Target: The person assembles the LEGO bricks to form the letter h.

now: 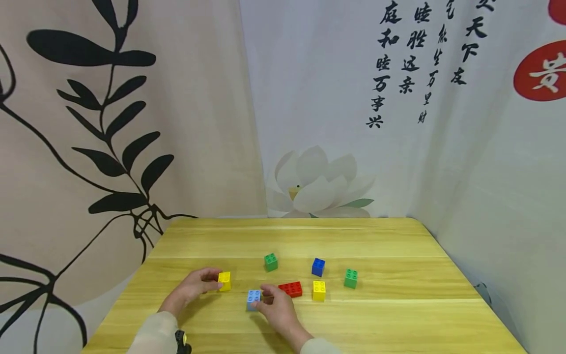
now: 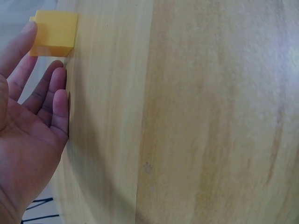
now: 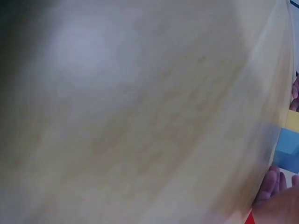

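Observation:
On the left of the table, my left hand [image 1: 194, 287] pinches a yellow toy building block [image 1: 224, 281] by its left side. The left wrist view shows the thumb on the studded side of this yellow block [image 2: 55, 33], with the other fingers loosely bent below. A light blue building block [image 1: 253, 300] stands nearer the front, to the right of the yellow one. My right hand [image 1: 280, 310] holds its right side between thumb and forefinger. At the right edge of the right wrist view, the light blue block [image 3: 287, 150] sits beside the fingertips.
A longer red block [image 1: 291, 289] lies just behind the right hand. Further right are a second yellow block [image 1: 319, 291], a dark blue block [image 1: 318, 267] and a green block [image 1: 351, 279]. Another green block [image 1: 271, 262] stands farther back on the wooden table [image 1: 389, 324]. Printed curtains hang behind.

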Available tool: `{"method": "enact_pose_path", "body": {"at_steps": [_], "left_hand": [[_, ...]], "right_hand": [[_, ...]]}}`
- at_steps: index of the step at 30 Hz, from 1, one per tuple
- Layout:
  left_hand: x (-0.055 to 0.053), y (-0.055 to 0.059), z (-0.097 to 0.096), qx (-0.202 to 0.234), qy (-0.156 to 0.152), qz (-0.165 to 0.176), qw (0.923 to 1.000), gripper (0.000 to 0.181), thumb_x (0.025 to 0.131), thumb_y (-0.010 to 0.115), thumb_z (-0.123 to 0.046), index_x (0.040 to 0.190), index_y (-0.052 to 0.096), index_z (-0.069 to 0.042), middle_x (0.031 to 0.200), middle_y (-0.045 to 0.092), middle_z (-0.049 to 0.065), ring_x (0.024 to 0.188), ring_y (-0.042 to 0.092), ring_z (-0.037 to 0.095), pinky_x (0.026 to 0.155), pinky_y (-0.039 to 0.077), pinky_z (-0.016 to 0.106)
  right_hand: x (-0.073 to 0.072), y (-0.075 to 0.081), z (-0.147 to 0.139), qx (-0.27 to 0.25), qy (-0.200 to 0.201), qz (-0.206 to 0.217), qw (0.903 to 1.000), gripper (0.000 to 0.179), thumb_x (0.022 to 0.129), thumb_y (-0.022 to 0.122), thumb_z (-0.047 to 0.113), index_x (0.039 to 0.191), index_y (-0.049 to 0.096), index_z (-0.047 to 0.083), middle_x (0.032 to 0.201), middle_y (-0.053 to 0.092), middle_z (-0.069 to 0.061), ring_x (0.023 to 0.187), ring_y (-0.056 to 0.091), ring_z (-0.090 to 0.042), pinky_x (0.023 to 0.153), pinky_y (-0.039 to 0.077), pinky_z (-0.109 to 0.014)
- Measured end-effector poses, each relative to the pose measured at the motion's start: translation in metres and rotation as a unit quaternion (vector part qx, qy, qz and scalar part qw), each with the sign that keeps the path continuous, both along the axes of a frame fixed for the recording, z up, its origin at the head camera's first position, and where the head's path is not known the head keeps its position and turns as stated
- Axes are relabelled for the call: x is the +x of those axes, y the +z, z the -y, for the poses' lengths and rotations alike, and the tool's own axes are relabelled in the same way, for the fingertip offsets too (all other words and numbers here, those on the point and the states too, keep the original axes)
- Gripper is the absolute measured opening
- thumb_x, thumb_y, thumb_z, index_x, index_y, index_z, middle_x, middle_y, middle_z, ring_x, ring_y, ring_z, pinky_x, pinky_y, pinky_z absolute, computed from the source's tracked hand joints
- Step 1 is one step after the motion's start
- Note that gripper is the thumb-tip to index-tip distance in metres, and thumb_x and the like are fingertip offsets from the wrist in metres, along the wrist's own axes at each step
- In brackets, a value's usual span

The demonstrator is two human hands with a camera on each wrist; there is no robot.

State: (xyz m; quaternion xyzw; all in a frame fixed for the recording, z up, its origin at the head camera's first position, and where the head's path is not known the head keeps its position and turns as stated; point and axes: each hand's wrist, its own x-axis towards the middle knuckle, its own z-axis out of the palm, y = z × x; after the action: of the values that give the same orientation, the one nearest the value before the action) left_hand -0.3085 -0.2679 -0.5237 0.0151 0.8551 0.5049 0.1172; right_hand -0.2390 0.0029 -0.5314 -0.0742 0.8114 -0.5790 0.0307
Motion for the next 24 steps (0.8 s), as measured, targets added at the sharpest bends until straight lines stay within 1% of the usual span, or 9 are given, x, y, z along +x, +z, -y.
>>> {"method": "enact_pose_path", "body": {"at_steps": [3, 8, 17, 20, 24], "left_hand": [[0.0, -0.001, 0.0, 0.006, -0.003, -0.004, 1.0, 0.053, 0.088, 0.077, -0.02, 0.132, 0.058, 0.001, 0.116, 0.064, 0.009, 0.101, 0.06, 0.022, 0.081, 0.049, 0.039], [0.0, -0.002, 0.0, 0.007, 0.002, -0.01, 0.9999, 0.051, 0.088, 0.077, -0.02, 0.131, 0.059, 0.001, 0.115, 0.064, 0.008, 0.101, 0.059, 0.021, 0.081, 0.049, 0.039], [-0.001, -0.002, -0.002, 0.019, 0.006, -0.013, 0.9997, 0.047, 0.089, 0.076, -0.018, 0.129, 0.06, 0.002, 0.113, 0.064, 0.008, 0.099, 0.059, 0.021, 0.08, 0.05, 0.039], [-0.001, -0.003, -0.002, 0.021, 0.004, -0.014, 0.9997, 0.045, 0.088, 0.076, -0.018, 0.127, 0.061, 0.001, 0.111, 0.064, 0.008, 0.097, 0.059, 0.021, 0.079, 0.05, 0.038], [0.0, -0.003, -0.001, 0.012, 0.003, -0.016, 0.9998, 0.043, 0.089, 0.075, -0.018, 0.126, 0.062, 0.0, 0.11, 0.064, 0.008, 0.096, 0.059, 0.021, 0.077, 0.049, 0.038]], "right_hand": [[0.0, 0.0, 0.001, 0.002, 0.001, -0.003, 1.0, 0.044, 0.085, 0.079, 0.017, 0.124, 0.065, 0.002, 0.113, 0.067, -0.006, 0.097, 0.063, -0.022, 0.079, 0.055, -0.035], [-0.001, -0.003, 0.002, 0.006, 0.002, -0.012, 0.9999, 0.039, 0.085, 0.078, 0.014, 0.121, 0.067, 0.002, 0.11, 0.068, -0.004, 0.093, 0.063, -0.017, 0.077, 0.055, -0.032], [-0.001, -0.004, -0.004, 0.012, 0.019, -0.037, 0.9991, 0.037, 0.085, 0.078, 0.011, 0.118, 0.067, -0.002, 0.106, 0.07, -0.007, 0.091, 0.065, -0.019, 0.076, 0.055, -0.031], [-0.001, -0.004, -0.008, 0.022, 0.025, -0.041, 0.9986, 0.035, 0.084, 0.079, 0.011, 0.116, 0.068, 0.0, 0.104, 0.07, -0.005, 0.09, 0.065, -0.018, 0.075, 0.055, -0.032], [-0.001, -0.006, -0.014, 0.027, 0.037, -0.032, 0.9984, 0.034, 0.084, 0.079, 0.014, 0.115, 0.069, 0.004, 0.103, 0.07, -0.001, 0.09, 0.065, -0.016, 0.076, 0.055, -0.033]]}}
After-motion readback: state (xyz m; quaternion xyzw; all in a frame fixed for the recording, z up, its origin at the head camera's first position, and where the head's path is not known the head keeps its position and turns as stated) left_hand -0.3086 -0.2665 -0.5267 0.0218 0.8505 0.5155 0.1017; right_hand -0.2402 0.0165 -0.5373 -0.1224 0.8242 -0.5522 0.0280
